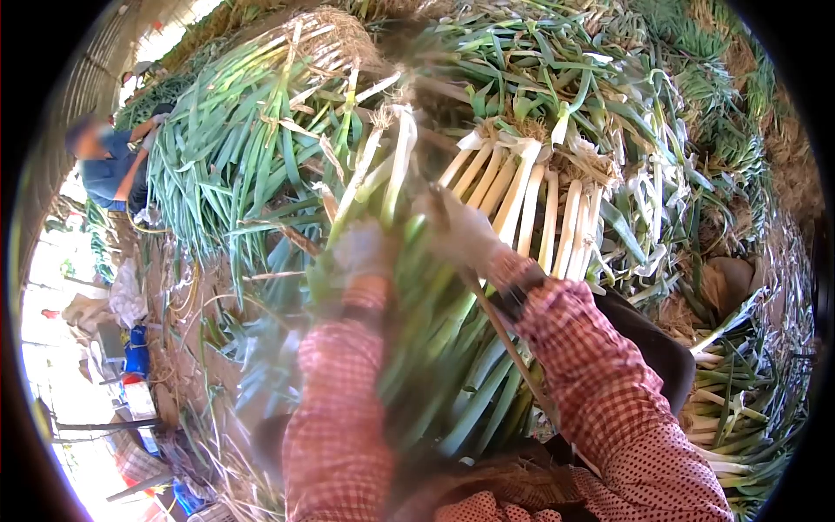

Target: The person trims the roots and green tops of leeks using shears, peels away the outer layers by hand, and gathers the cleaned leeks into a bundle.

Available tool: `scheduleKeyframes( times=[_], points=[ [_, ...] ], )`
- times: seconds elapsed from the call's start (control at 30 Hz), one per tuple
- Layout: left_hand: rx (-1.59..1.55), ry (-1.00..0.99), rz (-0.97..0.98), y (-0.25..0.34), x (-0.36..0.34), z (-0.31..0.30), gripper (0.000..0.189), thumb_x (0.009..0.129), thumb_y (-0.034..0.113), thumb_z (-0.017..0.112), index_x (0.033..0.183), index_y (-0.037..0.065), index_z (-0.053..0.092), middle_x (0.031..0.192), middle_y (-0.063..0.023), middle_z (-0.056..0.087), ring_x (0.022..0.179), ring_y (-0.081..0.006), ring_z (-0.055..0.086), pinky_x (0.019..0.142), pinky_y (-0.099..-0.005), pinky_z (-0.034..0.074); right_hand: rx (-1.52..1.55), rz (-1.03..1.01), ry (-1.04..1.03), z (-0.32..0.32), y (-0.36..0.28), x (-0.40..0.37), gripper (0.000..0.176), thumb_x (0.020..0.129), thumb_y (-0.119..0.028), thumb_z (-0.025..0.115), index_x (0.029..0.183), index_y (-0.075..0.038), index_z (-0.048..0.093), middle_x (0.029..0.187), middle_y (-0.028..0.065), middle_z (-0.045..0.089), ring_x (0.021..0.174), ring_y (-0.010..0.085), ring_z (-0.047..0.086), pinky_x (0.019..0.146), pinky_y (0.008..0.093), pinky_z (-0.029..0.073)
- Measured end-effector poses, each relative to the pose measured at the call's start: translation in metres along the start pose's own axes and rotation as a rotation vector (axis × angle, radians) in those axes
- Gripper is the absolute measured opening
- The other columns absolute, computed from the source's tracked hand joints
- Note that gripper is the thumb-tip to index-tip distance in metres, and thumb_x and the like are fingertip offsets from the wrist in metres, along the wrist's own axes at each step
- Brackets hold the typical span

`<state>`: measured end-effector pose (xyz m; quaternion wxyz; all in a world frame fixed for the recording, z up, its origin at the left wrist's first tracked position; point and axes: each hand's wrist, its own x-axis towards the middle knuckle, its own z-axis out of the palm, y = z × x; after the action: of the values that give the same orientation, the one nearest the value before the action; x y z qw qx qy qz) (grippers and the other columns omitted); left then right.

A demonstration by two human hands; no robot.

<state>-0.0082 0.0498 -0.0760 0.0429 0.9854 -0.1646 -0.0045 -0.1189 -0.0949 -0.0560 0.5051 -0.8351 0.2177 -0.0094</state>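
Note:
My left hand (361, 250), in a pale glove and smeared by motion, is closed around a few leeks (402, 165). Their white stalks and roots point up and away from me, while the green leaves trail blurred toward my lap. Close beside it, my right hand (457, 228), also gloved and blurred, is at the edge of a row of trimmed leeks (520, 196); its fingers do not show clearly. A thin brown stick (513, 352) slants from under my right wrist down toward my lap.
A big heap of leeks (217, 165) rises at the upper left, another pile (557, 70) at the back right. More leeks (726, 418) lie at the lower right. A person (113, 170) stands at the far left, near a white plastic bag (128, 291) and a blue object (136, 351).

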Motion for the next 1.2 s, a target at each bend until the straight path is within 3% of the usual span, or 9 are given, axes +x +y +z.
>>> scheduleKeyframes(
  times=[0.13,0.2,0.27,0.43,0.6,0.67,0.8,0.93,1.2],
  points=[
    [-0.119,-0.241,0.194,-0.029,0.029,-0.005,0.039,0.081,0.033,0.071,0.105,0.002,0.074,0.099,-0.0218,0.074,0.088,-0.0382,0.071,0.080,-0.0433,0.056,0.075,-0.074,-0.245,-0.004,0.000,-0.090,0.075,0.079,-0.007,0.063,0.149,-0.008,0.035,0.102,0.0199,0.068,0.089,0.0324,0.070,0.077,0.0418,0.058],
    [-0.540,-0.414,0.145,-0.055,0.054,0.011,0.032,0.082,0.009,0.064,0.107,-0.010,0.070,0.093,-0.0164,0.073,0.080,-0.0220,0.068,0.075,-0.0344,0.055,0.027,-0.056,-0.359,-0.007,0.006,-0.118,0.081,0.081,0.000,0.059,0.155,-0.009,0.028,0.107,0.0184,0.067,0.089,0.0288,0.071,0.078,0.0397,0.060],
    [-0.995,-0.617,0.056,-0.053,0.038,-0.015,0.035,0.083,0.017,0.063,0.112,-0.003,0.069,0.101,-0.0248,0.072,0.091,-0.0313,0.071,0.079,-0.0406,0.055,0.072,0.144,-0.282,-0.019,-0.009,-0.112,0.081,0.081,-0.001,0.059,0.155,-0.009,0.028,0.107,0.0196,0.067,0.090,0.0291,0.071,0.079,0.0390,0.060],
    [-0.370,-0.369,0.404,-0.047,0.015,0.006,0.044,0.091,0.017,0.057,0.130,-0.003,0.059,0.105,-0.0248,0.072,0.093,-0.0294,0.070,0.086,-0.0377,0.054,-0.069,0.002,-0.070,-0.007,0.008,-0.023,0.074,0.078,-0.015,0.067,0.146,-0.004,0.039,0.102,0.0247,0.068,0.092,0.0378,0.071,0.081,0.0430,0.057],
    [-0.199,-0.369,0.405,-0.036,-0.013,-0.002,0.034,0.088,0.018,0.058,0.117,0.002,0.064,0.102,-0.0309,0.068,0.099,-0.0465,0.065,0.087,-0.0498,0.052,-0.022,-0.034,0.056,0.000,0.015,0.061,0.060,0.078,-0.024,0.072,0.131,-0.006,0.051,0.101,0.0238,0.069,0.096,0.0404,0.069,0.083,0.0431,0.055],
    [-0.149,-0.430,0.374,-0.025,-0.021,-0.026,0.032,0.086,0.018,0.058,0.113,0.002,0.064,0.102,-0.0322,0.066,0.102,-0.0508,0.061,0.089,-0.0534,0.050,-0.029,0.028,0.071,-0.010,0.000,0.052,0.056,0.078,-0.021,0.071,0.129,-0.007,0.053,0.102,0.0222,0.070,0.095,0.0372,0.070,0.082,0.0422,0.055],
    [-0.609,-0.253,0.334,-0.039,-0.013,-0.006,0.034,0.088,0.025,0.067,0.110,-0.002,0.064,0.095,-0.0247,0.071,0.092,-0.0360,0.070,0.083,-0.0435,0.053,0.093,-0.105,-0.100,-0.012,0.018,0.001,0.067,0.077,-0.013,0.071,0.140,-0.009,0.047,0.099,0.0191,0.069,0.092,0.0300,0.070,0.079,0.0403,0.056],
    [-0.543,-0.264,0.377,-0.045,-0.001,0.005,0.033,0.090,0.022,0.069,0.110,-0.004,0.065,0.091,-0.0190,0.071,0.083,-0.0280,0.069,0.076,-0.0379,0.053,0.039,0.081,-0.367,-0.028,-0.014,-0.112,0.095,0.075,-0.008,0.068,0.158,-0.012,0.022,0.096,0.0166,0.067,0.088,0.0287,0.070,0.077,0.0390,0.056],
    [-0.121,-0.481,0.348,0.004,-0.057,-0.056,0.038,0.092,0.036,0.062,0.106,0.001,0.064,0.100,-0.0267,0.070,0.096,-0.0459,0.068,0.086,-0.0512,0.054,-0.004,0.089,-0.154,-0.024,-0.025,-0.040,0.064,0.080,-0.007,0.065,0.141,-0.007,0.044,0.102,0.0174,0.068,0.092,0.0296,0.070,0.080,0.0404,0.058]
  ],
)
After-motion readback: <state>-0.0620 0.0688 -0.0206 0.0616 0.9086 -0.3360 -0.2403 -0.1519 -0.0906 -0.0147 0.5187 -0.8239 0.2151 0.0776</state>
